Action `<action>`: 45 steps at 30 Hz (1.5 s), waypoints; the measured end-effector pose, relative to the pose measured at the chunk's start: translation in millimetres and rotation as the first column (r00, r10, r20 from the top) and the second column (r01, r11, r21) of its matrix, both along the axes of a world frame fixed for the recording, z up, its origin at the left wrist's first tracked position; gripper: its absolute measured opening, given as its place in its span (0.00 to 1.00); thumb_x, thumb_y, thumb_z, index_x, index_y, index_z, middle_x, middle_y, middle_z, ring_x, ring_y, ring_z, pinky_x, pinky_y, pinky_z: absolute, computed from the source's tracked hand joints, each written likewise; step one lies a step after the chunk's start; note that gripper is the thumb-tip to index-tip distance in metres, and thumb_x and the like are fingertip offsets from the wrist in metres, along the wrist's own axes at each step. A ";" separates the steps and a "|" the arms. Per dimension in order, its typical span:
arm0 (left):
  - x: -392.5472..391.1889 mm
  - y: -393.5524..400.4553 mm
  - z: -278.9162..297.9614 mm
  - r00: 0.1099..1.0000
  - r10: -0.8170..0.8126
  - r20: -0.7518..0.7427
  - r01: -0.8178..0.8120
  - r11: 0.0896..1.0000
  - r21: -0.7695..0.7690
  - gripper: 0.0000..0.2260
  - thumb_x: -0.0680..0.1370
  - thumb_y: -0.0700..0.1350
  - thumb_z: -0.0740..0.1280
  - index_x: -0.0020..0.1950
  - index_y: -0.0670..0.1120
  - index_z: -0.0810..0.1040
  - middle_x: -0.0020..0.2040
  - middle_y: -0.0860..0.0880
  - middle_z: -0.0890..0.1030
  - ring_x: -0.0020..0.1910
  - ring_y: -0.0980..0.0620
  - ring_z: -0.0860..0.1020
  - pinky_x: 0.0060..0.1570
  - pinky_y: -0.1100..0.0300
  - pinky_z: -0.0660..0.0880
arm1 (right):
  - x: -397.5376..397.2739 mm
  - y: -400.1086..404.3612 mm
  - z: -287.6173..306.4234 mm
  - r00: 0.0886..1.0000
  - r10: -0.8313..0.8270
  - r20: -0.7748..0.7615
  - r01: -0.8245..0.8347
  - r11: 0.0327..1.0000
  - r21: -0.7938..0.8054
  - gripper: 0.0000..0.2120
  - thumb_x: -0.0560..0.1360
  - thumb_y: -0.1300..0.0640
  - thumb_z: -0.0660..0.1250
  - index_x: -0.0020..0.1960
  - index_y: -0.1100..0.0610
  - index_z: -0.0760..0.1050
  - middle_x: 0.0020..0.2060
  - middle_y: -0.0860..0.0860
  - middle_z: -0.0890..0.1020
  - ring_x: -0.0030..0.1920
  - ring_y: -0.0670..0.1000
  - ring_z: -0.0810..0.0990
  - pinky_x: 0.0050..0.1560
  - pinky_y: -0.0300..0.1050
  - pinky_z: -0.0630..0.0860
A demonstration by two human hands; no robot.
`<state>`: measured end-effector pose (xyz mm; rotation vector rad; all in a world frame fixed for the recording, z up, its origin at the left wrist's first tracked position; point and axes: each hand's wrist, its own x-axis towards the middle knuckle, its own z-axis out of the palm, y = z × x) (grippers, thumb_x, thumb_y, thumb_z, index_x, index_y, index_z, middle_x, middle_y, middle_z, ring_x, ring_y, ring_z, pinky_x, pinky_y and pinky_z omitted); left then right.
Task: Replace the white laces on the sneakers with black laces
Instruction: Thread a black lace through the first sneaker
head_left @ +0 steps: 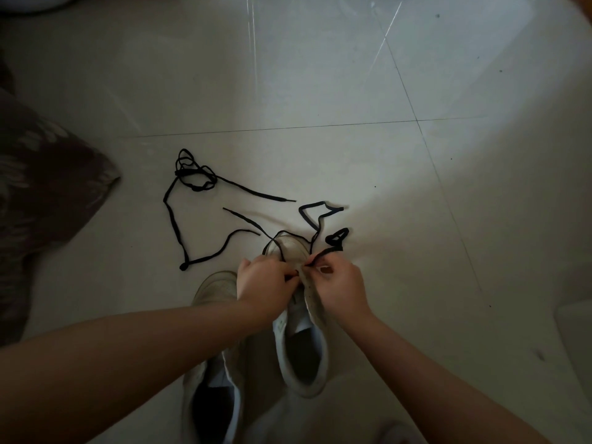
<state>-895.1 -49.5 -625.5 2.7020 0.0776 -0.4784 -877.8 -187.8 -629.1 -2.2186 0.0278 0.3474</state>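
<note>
Two white sneakers stand side by side on the tiled floor, toes pointing away from me. Over the right sneaker (301,341) both hands work at the eyelets. My left hand (266,286) pinches the black lace at the left eyelet row. My right hand (339,283) pinches the same black lace (312,216), whose free ends loop over the toe and trail onto the floor beyond. The left sneaker (214,373) shows no lace and is partly hidden by my left forearm. A second black lace (192,181) lies loose on the floor to the left.
A dark patterned cushion or fabric (41,187) lies at the left edge. The pale floor tiles (352,75) stretch ahead and to the right, lit brightly at the upper right. A pale object (573,341) sits at the right edge.
</note>
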 end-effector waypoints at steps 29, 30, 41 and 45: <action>12.3 1.8 -2.5 0.983 0.116 0.141 -0.104 0.990 -0.096 0.11 0.79 0.49 0.61 0.51 0.49 0.83 0.52 0.50 0.77 0.50 0.48 0.75 0.40 0.62 0.66 | 46.4 15.8 -4.3 0.980 0.002 -0.197 -0.006 1.000 -0.020 0.08 0.69 0.60 0.74 0.35 0.53 0.77 0.30 0.45 0.77 0.33 0.43 0.74 0.35 0.33 0.68; 12.3 -2.0 -4.4 0.979 0.170 0.115 -0.158 0.981 -0.109 0.11 0.79 0.49 0.62 0.51 0.49 0.83 0.51 0.50 0.77 0.51 0.48 0.75 0.40 0.61 0.66 | 45.0 15.0 -4.9 0.981 0.002 -0.196 -0.004 1.000 -0.009 0.09 0.70 0.60 0.74 0.33 0.52 0.76 0.29 0.44 0.76 0.32 0.41 0.73 0.33 0.31 0.67; 26.5 -14.7 -1.7 0.949 0.315 0.020 -0.312 0.947 -0.077 0.09 0.77 0.44 0.60 0.49 0.47 0.80 0.51 0.48 0.76 0.50 0.48 0.74 0.52 0.57 0.66 | 28.5 14.6 -14.6 0.992 0.034 -0.119 -0.035 0.999 -0.003 0.15 0.70 0.48 0.71 0.48 0.58 0.79 0.44 0.54 0.80 0.46 0.48 0.77 0.48 0.40 0.73; 40.9 -9.4 9.7 0.989 0.139 -0.053 -0.142 0.987 -0.077 0.09 0.77 0.42 0.61 0.50 0.43 0.80 0.49 0.46 0.78 0.47 0.47 0.77 0.42 0.58 0.72 | 25.4 6.8 -7.2 0.979 -0.006 -0.203 0.000 1.000 -0.029 0.22 0.74 0.48 0.69 0.64 0.56 0.72 0.59 0.52 0.76 0.59 0.50 0.74 0.54 0.39 0.69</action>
